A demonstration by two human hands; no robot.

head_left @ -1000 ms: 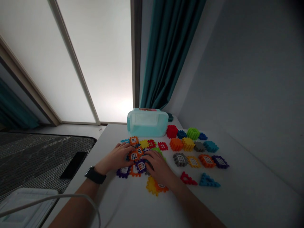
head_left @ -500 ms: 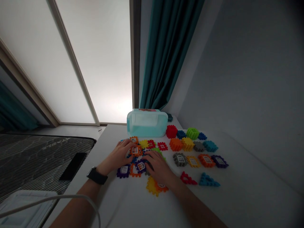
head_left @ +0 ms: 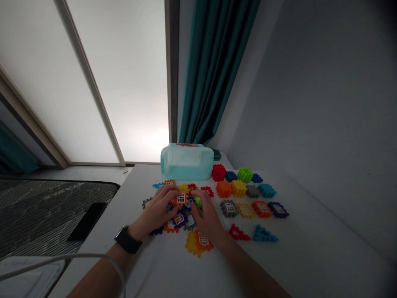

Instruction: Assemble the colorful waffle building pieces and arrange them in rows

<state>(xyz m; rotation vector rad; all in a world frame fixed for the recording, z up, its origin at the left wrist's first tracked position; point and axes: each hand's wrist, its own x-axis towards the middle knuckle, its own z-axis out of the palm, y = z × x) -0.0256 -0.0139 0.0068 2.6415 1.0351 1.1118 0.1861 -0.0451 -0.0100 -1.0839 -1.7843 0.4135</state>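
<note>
My left hand [head_left: 158,209] is over a pile of notched plastic building tiles, its fingers and thumb around an orange tile with a white window grid [head_left: 180,198]. On the pile's right side, my right hand [head_left: 208,215] has its thumb and curved fingers apart. A green piece [head_left: 197,203] shows between them; I see no firm grip on it. Below the hands lie a purple window tile [head_left: 179,220] and a grey window tile [head_left: 190,222]. Nearer me are a yellow tile [head_left: 192,244] and another orange window tile [head_left: 204,240]. The palms hide part of the pile.
Right of the pile, blocks and tiles stand in rows, including a red block [head_left: 218,172] and a grey window tile [head_left: 229,208]. A red triangle [head_left: 238,232] and a blue triangle [head_left: 264,234] lie in front. Behind stands a clear teal bin [head_left: 187,162]. A pale cable [head_left: 93,255] crosses my left forearm.
The orange window tile has shifted right with my left hand. My right hand's fingers have spread from the pile's middle towards its right, uncovering the grey window tile. The view has turned slightly.
</note>
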